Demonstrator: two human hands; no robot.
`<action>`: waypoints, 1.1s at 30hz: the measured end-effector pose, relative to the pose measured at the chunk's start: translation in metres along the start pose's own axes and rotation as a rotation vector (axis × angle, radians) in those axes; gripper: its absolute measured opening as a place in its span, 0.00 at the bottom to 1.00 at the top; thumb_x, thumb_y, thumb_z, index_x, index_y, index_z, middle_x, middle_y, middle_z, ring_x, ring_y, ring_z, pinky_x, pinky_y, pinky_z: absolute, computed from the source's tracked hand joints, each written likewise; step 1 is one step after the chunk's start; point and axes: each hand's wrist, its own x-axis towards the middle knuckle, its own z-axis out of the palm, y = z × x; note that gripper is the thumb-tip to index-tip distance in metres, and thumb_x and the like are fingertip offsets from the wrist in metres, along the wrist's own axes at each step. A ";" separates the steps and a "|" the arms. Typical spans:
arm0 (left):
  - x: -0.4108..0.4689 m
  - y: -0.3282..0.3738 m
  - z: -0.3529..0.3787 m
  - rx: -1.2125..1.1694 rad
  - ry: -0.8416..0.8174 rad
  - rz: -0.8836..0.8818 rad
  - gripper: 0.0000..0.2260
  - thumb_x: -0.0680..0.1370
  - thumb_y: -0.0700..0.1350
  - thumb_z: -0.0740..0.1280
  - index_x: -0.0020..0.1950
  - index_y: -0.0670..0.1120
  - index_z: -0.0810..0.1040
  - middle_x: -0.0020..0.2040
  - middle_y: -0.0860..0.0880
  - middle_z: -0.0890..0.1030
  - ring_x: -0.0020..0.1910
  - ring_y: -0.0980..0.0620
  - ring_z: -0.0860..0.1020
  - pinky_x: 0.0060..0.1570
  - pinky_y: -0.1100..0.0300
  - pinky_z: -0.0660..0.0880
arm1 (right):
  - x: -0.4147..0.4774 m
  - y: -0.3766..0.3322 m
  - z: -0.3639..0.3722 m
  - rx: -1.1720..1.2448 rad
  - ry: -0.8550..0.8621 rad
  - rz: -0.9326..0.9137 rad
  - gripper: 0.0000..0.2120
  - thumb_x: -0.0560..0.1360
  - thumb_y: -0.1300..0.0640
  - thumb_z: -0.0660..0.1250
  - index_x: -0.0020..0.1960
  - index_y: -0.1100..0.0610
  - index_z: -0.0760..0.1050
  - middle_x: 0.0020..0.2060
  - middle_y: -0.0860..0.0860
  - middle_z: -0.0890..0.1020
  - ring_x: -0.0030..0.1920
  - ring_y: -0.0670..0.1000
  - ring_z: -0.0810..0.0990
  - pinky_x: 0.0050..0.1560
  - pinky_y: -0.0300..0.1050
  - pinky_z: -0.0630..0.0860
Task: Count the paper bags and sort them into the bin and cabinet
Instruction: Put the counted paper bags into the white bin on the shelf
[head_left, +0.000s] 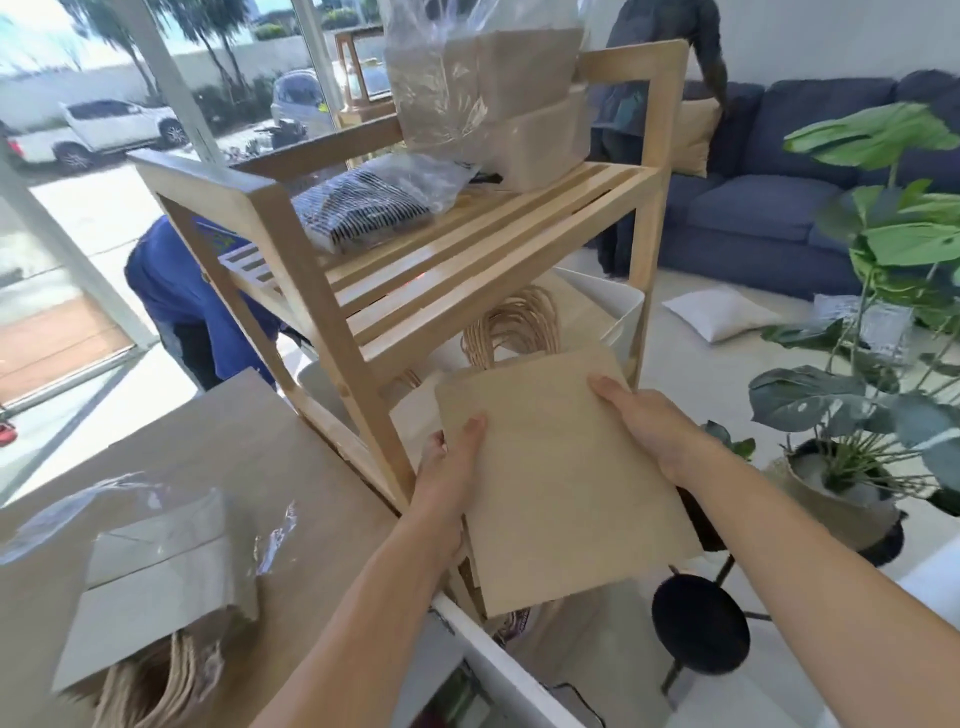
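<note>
I hold a flat stack of tan paper bags (561, 483) in both hands, in front of the wooden shelf unit (332, 312). My left hand (452, 478) grips its left edge, thumb on top. My right hand (649, 421) grips the right edge. The bags' twisted handles (514, 327) point into the lower shelf, over a white bin (608, 296) standing there. More paper bags in clear plastic (156, 571) lie on the table at lower left. Another wrapped pack of bags (488, 88) stands on the top shelf.
A wrapped striped item (363, 213) lies on the top shelf. A person in blue (176, 291) bends behind the shelf; another person (660, 67) stands by the blue sofa (779, 197). A potted plant (872, 364) and a black stool (701, 623) stand to the right.
</note>
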 end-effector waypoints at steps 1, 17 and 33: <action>0.001 0.001 0.002 -0.028 0.022 -0.020 0.22 0.76 0.58 0.68 0.64 0.47 0.72 0.51 0.48 0.83 0.47 0.48 0.83 0.41 0.55 0.79 | 0.005 -0.008 -0.001 -0.014 -0.043 -0.002 0.20 0.75 0.41 0.67 0.53 0.58 0.79 0.44 0.53 0.85 0.42 0.53 0.83 0.39 0.43 0.78; 0.048 0.041 0.020 -0.215 0.472 -0.014 0.22 0.75 0.62 0.67 0.58 0.46 0.78 0.52 0.45 0.83 0.51 0.44 0.81 0.58 0.47 0.77 | 0.111 -0.098 0.042 -0.285 -0.374 -0.147 0.15 0.77 0.51 0.66 0.59 0.59 0.77 0.49 0.56 0.83 0.41 0.53 0.82 0.39 0.42 0.77; 0.108 0.061 -0.003 0.044 0.866 -0.105 0.24 0.80 0.57 0.59 0.70 0.43 0.68 0.65 0.45 0.74 0.63 0.42 0.73 0.65 0.48 0.69 | 0.174 -0.098 0.117 -0.395 -0.537 -0.235 0.11 0.82 0.55 0.57 0.58 0.58 0.76 0.48 0.52 0.79 0.54 0.55 0.79 0.57 0.50 0.76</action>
